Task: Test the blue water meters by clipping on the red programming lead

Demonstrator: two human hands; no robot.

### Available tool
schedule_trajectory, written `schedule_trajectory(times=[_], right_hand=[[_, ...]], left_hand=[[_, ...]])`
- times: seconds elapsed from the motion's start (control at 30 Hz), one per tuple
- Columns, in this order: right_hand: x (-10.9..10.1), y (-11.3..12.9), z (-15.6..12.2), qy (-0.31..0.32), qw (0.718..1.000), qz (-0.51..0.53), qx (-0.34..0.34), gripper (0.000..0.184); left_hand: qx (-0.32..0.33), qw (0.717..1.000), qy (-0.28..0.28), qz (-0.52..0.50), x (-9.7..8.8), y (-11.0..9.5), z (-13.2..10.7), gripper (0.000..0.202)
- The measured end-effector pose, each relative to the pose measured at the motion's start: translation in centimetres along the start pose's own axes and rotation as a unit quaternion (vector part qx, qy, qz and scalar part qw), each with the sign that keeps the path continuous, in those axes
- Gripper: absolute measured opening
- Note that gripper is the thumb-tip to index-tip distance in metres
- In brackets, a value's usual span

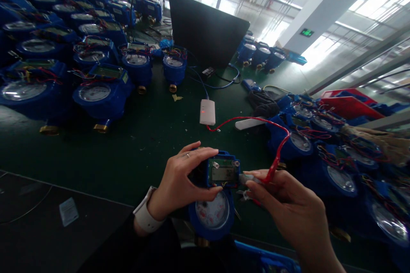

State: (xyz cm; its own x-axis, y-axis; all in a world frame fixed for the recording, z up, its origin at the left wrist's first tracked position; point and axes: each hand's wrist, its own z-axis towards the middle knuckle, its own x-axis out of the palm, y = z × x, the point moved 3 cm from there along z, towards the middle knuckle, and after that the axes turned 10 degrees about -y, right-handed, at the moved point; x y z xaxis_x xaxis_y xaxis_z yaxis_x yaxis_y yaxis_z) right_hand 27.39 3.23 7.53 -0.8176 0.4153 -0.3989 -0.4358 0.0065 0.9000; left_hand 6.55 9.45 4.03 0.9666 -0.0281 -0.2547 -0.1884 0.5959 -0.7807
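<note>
Dark sleeve [112, 243] lies nearest to the camera, and from it comes the left hand [179, 175]. Its fingers are clamped on the upper box of a blue meter [218, 207], the thumb on the near side, the others on the far side. Such a grip seems good, because the small screen [223, 174] is readable; it should be firm, yet without pressing the thin wires below the screen. Farther away, a white box [208, 113] with a red light sits on the green surface [153, 115]. The meter is at the front edge, dial up; whether it rests on something, I cannot tell. At its right side is a grey plug [246, 178], pinched between thumb and fingers of the right hand [288, 204]. It is better to hold this plug straight and steady against the box. The red cable [276, 164] makes a loose arc, and this slack is useful: a pull could tilt the plug.
</note>
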Motion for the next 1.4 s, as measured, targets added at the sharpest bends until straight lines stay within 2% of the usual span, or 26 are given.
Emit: schedule_trajectory(times=[0.7,0.9,1.07,1.4], right_hand=[[-0.2,-0.6,-0.7,-0.006,0.998,0.009,-0.058,0.01],[-0.9,-0.3,-0.6,-0.024,0.996,0.017,-0.078,0.014],[-0.9,-0.2,-0.5,0.014,0.995,-0.026,-0.099,0.017],[-0.5,-0.1,-0.2,0.037,0.992,-0.036,-0.112,0.013]], left_hand=[[-0.006,1.0,-0.005,0.009,0.1,-0.1,0.0,0.059],[-0.001,1.0,-0.004,0.0,0.0,-0.1,0.0,0.059],[-0.004,1.0,-0.002,0.0,-0.1,-0.1,0.0,0.059],[-0.003,1.0,-0.004,-0.002,0.0,-0.1,-0.1,0.06]])
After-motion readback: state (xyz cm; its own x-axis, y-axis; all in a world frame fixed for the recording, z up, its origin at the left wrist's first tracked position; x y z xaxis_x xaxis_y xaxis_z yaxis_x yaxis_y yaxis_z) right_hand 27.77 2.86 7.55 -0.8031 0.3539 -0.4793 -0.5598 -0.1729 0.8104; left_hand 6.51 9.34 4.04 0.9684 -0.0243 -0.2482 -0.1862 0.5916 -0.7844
